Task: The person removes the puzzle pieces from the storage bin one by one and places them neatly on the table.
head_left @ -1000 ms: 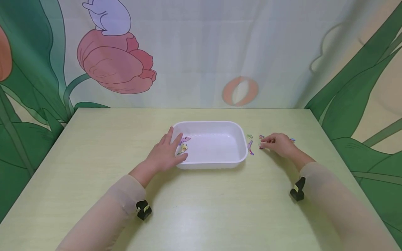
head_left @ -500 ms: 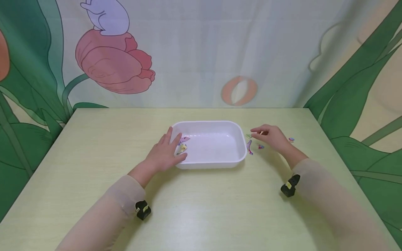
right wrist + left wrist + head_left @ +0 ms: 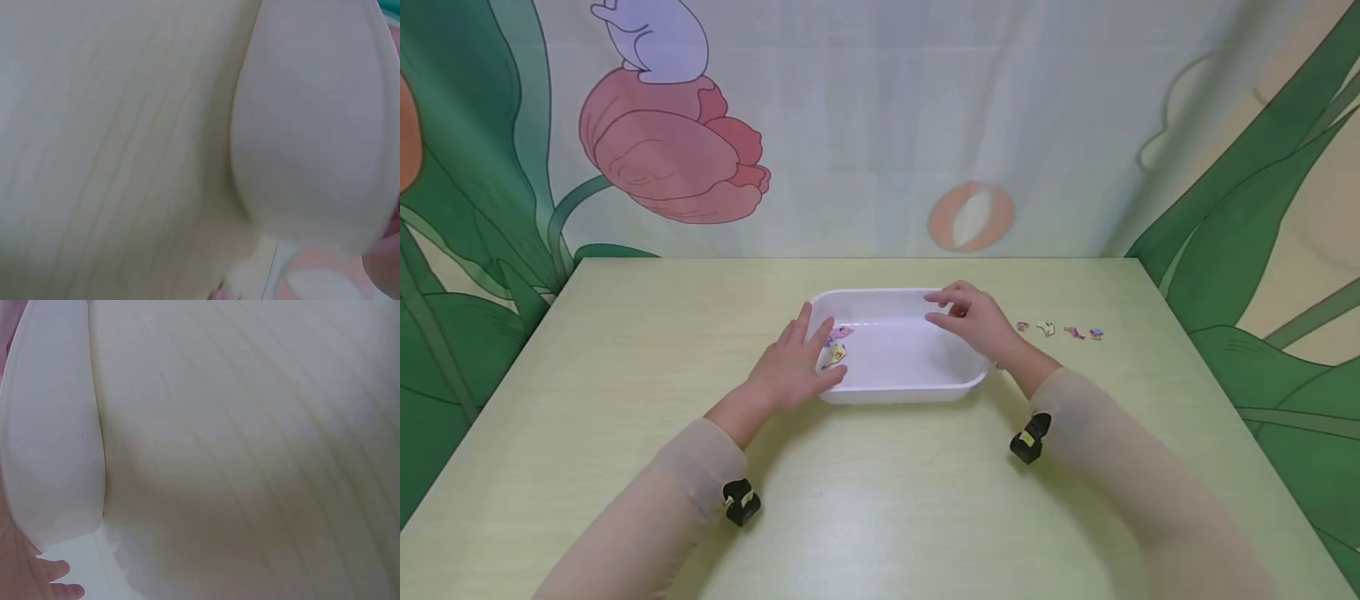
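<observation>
A white rectangular tray (image 3: 895, 396) stands on the table. My left hand (image 3: 786, 367) rests at its left end with fingers spread. Beside that hand, small flat colourful pieces (image 3: 837, 353) lie inside the tray. Over the tray's right end is my right hand (image 3: 973, 321), thumb and forefinger apart, with nothing visible between them. In the left wrist view the tray's outer wall (image 3: 56, 437) fills the left side, fingers (image 3: 53, 570) showing below. The right wrist view has the tray's wall (image 3: 312, 125) and part of the right hand (image 3: 384, 265) at the edge.
Several small colourful pieces lie on the pale wooden table (image 3: 880, 500) right of the tray, among them a whitish one (image 3: 1047, 329) and a pink-purple one (image 3: 1073, 332). Another purple piece (image 3: 998, 365) is partly hidden by the right wrist. A patterned curtain (image 3: 850, 125) hangs behind.
My right hand has moved left from the pieces on the table to above the tray's right end, and its fingers have parted. Pieces it had covered are visible now. The left hand stays put.
</observation>
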{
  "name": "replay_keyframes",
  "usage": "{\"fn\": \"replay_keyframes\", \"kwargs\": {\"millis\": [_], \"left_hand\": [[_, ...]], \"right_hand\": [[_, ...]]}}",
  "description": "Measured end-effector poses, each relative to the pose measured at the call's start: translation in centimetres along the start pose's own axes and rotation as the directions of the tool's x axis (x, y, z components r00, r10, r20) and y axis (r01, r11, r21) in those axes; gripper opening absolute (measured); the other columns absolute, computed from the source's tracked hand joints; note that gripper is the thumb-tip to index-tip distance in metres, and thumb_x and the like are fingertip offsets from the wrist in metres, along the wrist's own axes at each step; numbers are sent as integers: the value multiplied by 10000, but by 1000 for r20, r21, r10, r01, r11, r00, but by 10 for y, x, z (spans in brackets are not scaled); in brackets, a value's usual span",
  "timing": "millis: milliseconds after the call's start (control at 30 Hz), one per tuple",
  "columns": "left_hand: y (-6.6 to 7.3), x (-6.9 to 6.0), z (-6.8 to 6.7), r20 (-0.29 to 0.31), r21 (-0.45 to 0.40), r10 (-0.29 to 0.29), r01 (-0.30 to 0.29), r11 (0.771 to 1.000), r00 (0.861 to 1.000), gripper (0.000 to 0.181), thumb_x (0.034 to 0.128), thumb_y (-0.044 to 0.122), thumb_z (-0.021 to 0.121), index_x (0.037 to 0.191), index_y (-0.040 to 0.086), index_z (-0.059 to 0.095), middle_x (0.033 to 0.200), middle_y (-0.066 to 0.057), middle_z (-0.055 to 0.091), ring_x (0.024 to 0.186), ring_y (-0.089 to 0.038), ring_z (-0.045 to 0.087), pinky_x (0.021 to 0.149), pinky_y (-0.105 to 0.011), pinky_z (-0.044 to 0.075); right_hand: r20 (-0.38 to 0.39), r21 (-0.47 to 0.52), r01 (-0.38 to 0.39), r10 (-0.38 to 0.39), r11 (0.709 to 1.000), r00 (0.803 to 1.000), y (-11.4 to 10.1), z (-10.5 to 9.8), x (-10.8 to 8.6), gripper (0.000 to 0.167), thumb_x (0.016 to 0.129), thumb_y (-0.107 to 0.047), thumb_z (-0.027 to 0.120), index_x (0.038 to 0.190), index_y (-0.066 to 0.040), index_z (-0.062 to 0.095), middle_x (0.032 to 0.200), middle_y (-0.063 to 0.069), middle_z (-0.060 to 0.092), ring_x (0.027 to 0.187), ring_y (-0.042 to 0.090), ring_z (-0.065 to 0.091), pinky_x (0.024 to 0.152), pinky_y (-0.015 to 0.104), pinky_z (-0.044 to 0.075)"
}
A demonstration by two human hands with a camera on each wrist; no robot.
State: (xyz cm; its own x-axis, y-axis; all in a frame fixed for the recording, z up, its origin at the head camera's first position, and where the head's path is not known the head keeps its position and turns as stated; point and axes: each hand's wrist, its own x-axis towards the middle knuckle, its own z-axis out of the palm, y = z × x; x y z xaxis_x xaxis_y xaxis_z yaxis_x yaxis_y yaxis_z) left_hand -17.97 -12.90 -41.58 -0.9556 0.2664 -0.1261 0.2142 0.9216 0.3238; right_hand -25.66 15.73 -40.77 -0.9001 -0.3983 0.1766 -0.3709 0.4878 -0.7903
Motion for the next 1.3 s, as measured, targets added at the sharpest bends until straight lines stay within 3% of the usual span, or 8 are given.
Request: {"fn": "replay_keyframes", "kwargs": {"millis": [300,500,633,800,900,1100,1300], "left_hand": [[3,1,2,-4,-17,-7,7,1000,1000,798,884,543,457,1507,152,146,1548,-152,-82,1379,-409,119,1014,-613,248],[5,3,4,-15,18,5,-5,1000,1000,798,890,551,443,1504,130,156,1548,-162,-61,1377,-408,131,1008,-606,267],[4,5,5,-15,36,3,-3,999,1000,818,885,557,445,1504,117,141,1548,-166,-52,1377,-414,121,1009,-610,261],[0,5,2,-24,48,1,0,999,1000,826,883,549,449,1503,100,137,1546,-177,-44,1371,-434,118,1002,-623,257],[-2,5,3,-24,37,8,-7,999,1000,828,883,554,446,1504,105,133,1544,-184,-51,1370,-441,114,998,-631,253],[-3,3,2,-31,20,-1,1,1000,1000,834,881,558,468,1503,109,142,1540,-196,-59,1369,-438,122,991,-636,260],[-3,3,3,-38,19,21,-20,1000,999,827,885,570,447,1501,102,153,1537,-205,-56,1365,-445,131,983,-639,268]], "right_hand": [[113,-10,36,-35,999,993,-19,51,26,337,831,-170,711,1150,-68,667,989,116,586,755,187,524,653,261,454],[179,-23,32,-27,999,984,-24,75,38,313,814,-140,724,1113,-53,685,934,79,605,743,163,529,664,233,452],[255,-77,15,5,997,967,-23,88,43,308,811,-148,728,1105,-65,691,927,50,617,751,142,539,680,213,452],[369,-140,24,30,990,929,-20,98,43,359,819,-153,719,1168,-92,661,988,44,610,811,144,546,720,217,448],[416,-193,52,34,980,909,-20,101,43,425,821,-146,716,1232,-100,620,983,56,578,863,158,532,766,232,439],[491,-328,165,19,930,871,-23,106,44,487,855,-270,679,1315,-168,557,970,24,533,870,143,499,783,255,414],[455,-400,203,1,894,890,-29,110,44,382,838,-272,696,1203,-169,649,958,7,538,851,125,491,763,252,411]]}}
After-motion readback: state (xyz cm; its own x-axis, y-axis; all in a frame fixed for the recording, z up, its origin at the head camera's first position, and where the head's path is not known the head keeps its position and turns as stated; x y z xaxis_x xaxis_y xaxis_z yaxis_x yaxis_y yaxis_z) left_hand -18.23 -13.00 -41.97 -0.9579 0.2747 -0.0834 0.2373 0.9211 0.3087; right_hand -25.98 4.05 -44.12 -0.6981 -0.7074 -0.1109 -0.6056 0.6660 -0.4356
